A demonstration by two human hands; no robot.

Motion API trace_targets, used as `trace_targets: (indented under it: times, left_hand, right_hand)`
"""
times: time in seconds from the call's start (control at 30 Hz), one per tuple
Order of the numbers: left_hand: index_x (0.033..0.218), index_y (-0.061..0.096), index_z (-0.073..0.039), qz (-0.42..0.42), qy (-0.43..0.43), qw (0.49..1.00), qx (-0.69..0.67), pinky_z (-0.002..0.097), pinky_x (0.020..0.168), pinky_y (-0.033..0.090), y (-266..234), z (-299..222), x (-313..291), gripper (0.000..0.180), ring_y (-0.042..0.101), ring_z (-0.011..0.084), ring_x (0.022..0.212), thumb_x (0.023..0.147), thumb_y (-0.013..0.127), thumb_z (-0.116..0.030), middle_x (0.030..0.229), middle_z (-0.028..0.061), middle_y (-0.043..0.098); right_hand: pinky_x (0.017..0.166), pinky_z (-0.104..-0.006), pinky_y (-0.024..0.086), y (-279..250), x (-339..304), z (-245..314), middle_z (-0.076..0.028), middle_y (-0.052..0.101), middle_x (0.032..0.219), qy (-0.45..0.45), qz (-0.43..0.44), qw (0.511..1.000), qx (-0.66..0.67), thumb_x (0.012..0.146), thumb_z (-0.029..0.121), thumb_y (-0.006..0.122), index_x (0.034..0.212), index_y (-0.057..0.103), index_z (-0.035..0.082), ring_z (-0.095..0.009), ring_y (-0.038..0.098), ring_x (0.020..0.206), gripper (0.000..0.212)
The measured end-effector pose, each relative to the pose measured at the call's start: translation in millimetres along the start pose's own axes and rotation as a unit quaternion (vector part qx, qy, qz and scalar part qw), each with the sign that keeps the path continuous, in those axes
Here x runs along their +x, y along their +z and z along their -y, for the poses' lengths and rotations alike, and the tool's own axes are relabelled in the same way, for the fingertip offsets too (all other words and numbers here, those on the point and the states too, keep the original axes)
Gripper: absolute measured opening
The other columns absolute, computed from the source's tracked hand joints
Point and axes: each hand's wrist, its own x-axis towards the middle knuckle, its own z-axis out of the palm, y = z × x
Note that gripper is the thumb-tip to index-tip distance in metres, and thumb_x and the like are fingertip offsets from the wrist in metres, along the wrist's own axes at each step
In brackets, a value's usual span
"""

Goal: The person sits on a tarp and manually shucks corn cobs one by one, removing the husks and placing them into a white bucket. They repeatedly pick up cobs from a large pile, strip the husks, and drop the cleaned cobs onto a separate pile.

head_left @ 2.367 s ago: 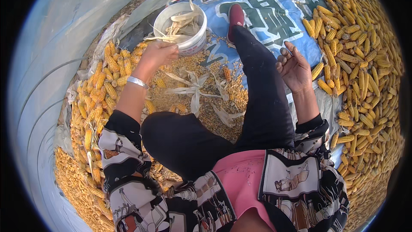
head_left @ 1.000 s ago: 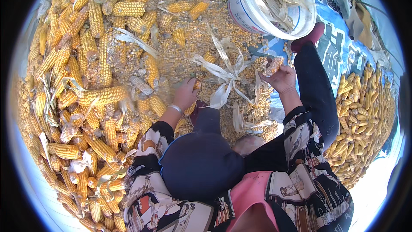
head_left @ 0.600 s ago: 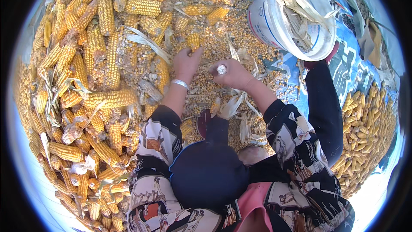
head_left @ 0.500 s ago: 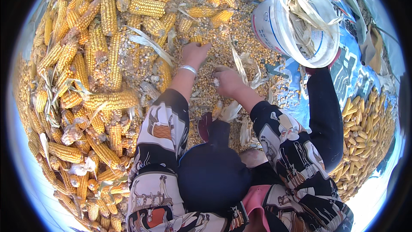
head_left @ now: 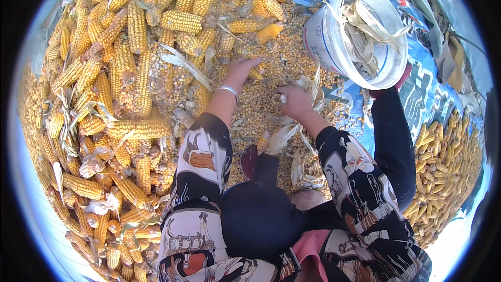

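My left hand [head_left: 242, 71], with a pale band on its wrist, is curled over a yellow ear of corn [head_left: 255, 74] that is mostly hidden under the fingers. To its right, my right hand [head_left: 296, 101] is closed, and a small pale lump [head_left: 282, 98] shows at its fingertips; its kind is unclear. Both hands are low over a bed of loose corn kernels [head_left: 261, 104]. Dry husks [head_left: 284, 138] lie beside my right wrist. Just beyond my left hand are more corn ears [head_left: 269, 33] on the kernels.
A large heap of corn ears [head_left: 138, 128] fills the left side. At the far right a white bucket [head_left: 321, 39] holds dry husks [head_left: 365, 36] and stands by my leg on a blue printed sheet [head_left: 422, 83]. Another pile of ears [head_left: 443, 162] lies right.
Both hands have shifted right, the right one farther, with the pale lump still at its fingertips. Yellow corn now shows below my left fingers rather than above them.
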Motion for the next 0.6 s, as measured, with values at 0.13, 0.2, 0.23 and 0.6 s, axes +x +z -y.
trace_targets:
  times: [0.13, 0.2, 0.23, 0.6]
  left_hand:
    - [0.12, 0.062, -0.002, 0.147, 0.018, 0.959, -0.242, 0.0348, 0.083, 0.048, -32, 21, -68, 0.044, 0.06, 0.0219, 0.099, 0.083, 0.071, -0.024, 0.115, 0.0103, 0.062]
    - [0.119, 0.062, 0.001, 0.107, 0.054, 0.993, 0.005, 0.0335, 0.085, 0.049, -48, 33, -99, 0.042, 0.061, 0.0205, 0.1, 0.083, 0.07, -0.019, 0.113, 0.0091, 0.063]
    - [0.118, 0.062, 0.002, 0.09, 0.078, 0.985, 0.124, 0.0329, 0.085, 0.049, -52, 41, -115, 0.041, 0.061, 0.0198, 0.1, 0.083, 0.069, -0.016, 0.112, 0.0086, 0.064]
    - [0.104, 0.069, 0.002, 0.202, 0.284, 0.813, 0.467, 0.0276, 0.071, 0.05, 10, -41, -323, 0.039, 0.062, 0.0118, 0.081, 0.074, 0.082, -0.019, 0.091, 0.0026, 0.063]
  right_hand:
    - [0.066, -0.0312, 0.047, -28, -28, -21, -0.007, 0.063, 0.077, 0.188, 0.046, 0.771, 0.607, 0.073, 0.027, 0.082, 0.128, 0.059, 0.007, -0.016, 0.059, 0.07, 0.062]
    - [0.058, -0.0269, 0.041, -40, -46, -17, -0.002, 0.058, 0.072, 0.135, 0.02, 0.731, 0.669, 0.076, 0.024, 0.081, 0.133, 0.05, -0.003, -0.01, 0.05, 0.062, 0.07]
    - [0.059, -0.0271, 0.041, -44, -56, -12, -0.002, 0.058, 0.072, 0.108, 0.034, 0.767, 0.631, 0.077, 0.024, 0.081, 0.135, 0.046, -0.004, -0.01, 0.05, 0.062, 0.073]
    - [0.098, -0.0541, 0.046, -62, -168, 56, -0.017, 0.058, 0.127, -0.047, 0.145, 0.343, 0.927, 0.09, 0.033, 0.062, 0.133, 0.047, 0.005, -0.036, 0.058, 0.116, 0.054]
